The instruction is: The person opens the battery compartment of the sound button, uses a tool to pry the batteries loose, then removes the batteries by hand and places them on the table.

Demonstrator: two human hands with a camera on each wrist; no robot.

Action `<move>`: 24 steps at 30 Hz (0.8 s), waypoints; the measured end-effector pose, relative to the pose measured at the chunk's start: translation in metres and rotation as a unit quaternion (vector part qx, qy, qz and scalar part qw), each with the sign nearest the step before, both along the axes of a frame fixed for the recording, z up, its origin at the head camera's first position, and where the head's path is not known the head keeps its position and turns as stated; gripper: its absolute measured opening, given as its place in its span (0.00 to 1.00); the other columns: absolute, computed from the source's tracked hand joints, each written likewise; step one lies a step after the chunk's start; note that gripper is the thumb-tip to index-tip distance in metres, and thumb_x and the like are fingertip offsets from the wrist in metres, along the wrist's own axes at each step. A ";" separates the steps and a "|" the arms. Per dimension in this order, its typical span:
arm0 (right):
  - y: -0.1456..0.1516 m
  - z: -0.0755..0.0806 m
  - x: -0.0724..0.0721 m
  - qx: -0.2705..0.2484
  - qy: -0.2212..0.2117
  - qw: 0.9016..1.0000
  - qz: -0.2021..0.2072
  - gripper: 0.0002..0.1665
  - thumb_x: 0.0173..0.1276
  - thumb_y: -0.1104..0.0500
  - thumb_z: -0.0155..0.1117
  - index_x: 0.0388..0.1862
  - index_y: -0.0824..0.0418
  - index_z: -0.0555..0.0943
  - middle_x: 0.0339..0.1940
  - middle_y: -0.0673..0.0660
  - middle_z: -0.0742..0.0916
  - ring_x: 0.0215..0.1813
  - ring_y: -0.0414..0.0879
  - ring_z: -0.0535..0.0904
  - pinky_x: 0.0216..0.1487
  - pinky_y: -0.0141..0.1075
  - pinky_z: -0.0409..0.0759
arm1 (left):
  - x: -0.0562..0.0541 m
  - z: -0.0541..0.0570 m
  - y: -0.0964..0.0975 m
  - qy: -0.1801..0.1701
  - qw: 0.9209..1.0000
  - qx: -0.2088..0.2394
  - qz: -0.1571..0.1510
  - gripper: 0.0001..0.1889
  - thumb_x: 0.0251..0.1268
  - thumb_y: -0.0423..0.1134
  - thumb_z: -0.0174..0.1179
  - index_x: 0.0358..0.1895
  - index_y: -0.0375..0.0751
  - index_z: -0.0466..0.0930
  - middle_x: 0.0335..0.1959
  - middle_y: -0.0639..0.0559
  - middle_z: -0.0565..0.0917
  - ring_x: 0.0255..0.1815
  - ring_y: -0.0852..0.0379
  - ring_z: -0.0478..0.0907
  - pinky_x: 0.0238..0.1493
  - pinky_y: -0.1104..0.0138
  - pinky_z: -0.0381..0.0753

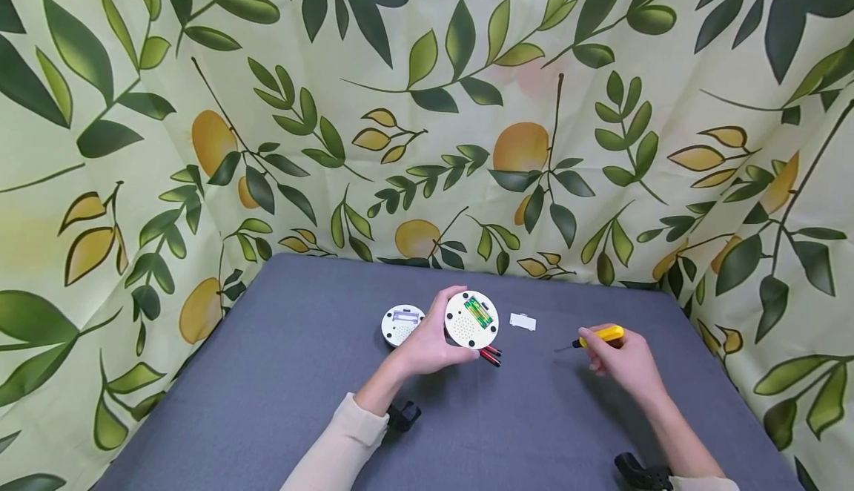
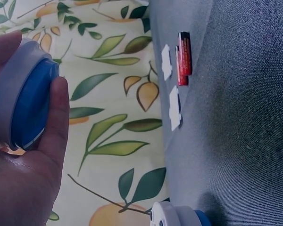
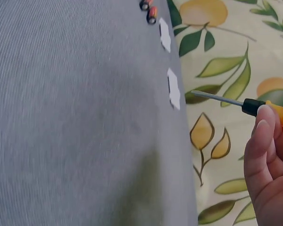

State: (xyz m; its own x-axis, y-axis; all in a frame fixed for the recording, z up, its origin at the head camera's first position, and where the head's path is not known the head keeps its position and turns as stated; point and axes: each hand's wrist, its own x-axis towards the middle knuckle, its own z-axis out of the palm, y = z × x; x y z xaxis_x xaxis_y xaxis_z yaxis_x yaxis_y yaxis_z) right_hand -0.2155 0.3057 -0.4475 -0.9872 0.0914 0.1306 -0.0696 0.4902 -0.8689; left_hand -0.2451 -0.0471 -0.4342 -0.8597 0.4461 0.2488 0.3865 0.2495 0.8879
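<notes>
My left hand [image 1: 427, 343] grips a round white device [image 1: 459, 333] by its edge, raised above the table with its underside facing me. Green-and-yellow batteries [image 1: 479, 312] sit in its uncovered compartment. The left wrist view shows the blue face [image 2: 35, 101] on its other side. Off to the right, my right hand [image 1: 627, 361] holds a screwdriver [image 1: 603, 336] by its yellow handle, the metal shaft [image 3: 217, 97] pointing left, apart from the device. A second round white device [image 1: 394, 324] lies underside up behind my left hand, its compartment uncovered and showing no batteries.
Red-and-black batteries [image 1: 490, 360] lie on the grey table [image 1: 300, 372], partly behind the raised device. Two small white covers, one nearer [image 3: 173, 89] and one farther [image 3: 165, 35], rest by them. A leaf-and-fruit patterned cloth [image 1: 414, 179] hangs along the back and sides.
</notes>
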 end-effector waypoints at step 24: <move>-0.053 0.032 0.001 -0.101 0.062 0.991 0.058 0.19 0.74 0.55 0.65 0.49 0.72 0.80 0.30 0.62 0.87 0.27 0.55 0.84 0.30 0.38 0.84 | -0.001 0.000 0.001 0.001 1.000 -0.002 -0.001 0.54 0.48 0.38 0.77 0.78 0.55 0.52 0.69 0.54 0.67 0.62 0.55 0.70 0.65 0.56 0.65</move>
